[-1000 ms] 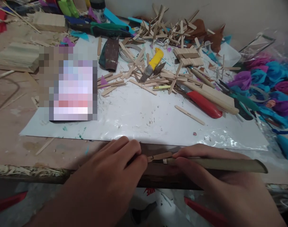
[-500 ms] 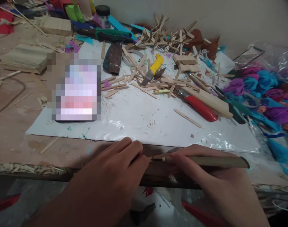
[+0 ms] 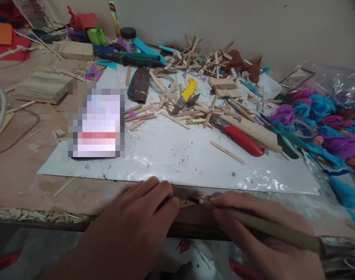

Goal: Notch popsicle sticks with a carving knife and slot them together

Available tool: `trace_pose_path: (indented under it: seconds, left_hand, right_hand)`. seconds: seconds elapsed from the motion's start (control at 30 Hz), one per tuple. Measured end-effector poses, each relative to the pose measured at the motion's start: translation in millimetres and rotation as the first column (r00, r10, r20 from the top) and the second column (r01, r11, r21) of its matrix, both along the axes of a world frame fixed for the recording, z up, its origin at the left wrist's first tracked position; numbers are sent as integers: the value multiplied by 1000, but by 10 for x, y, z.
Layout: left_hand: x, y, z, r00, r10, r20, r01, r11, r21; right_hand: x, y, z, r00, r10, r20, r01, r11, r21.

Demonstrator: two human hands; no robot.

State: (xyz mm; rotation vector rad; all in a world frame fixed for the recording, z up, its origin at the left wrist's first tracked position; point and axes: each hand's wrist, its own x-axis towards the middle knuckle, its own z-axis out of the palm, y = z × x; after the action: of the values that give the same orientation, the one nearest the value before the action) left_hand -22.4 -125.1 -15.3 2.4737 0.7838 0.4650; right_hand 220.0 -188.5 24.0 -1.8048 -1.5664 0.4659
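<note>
My L hand (image 3: 145, 214) pinches the prob. light, brittle craft stick (image 3: 183, 203), best held nr its end, R hand (image 3: 255, 242) gripping the carving tool (image 3: 271, 227).

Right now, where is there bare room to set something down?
The white sheet has open room, only specks on it, between the blurred screen and the loose stick, beyond the left hand. Farther back, piled sticks and a yellow cutter crowd it; paper flowers crowd the right.

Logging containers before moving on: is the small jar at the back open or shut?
Shut, it appears: the jar stands upright with its black lid on top.
</note>
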Motion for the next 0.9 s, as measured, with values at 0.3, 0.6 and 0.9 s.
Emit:
trace_pose_path:
  seconds: [0.3, 0.6, 0.9]
  left_hand:
    - [-24, -1, 23, 999, -3, -38, 2, 1000, -23]
    - [-1, -24, -27, 1000, 15, 23, -16, 998, 62]
    - [57, 41, 27, 996, 46, 72, -34, 986, -162]
  right_hand:
    - [-114, -31, -13, 997, 26, -66, -28, 999, -26]
    - [46, -138, -24, 994, -90, 63, 90, 996, 7]
    - [606, 157, -62, 932, 279, 233, -314, 941, 129]
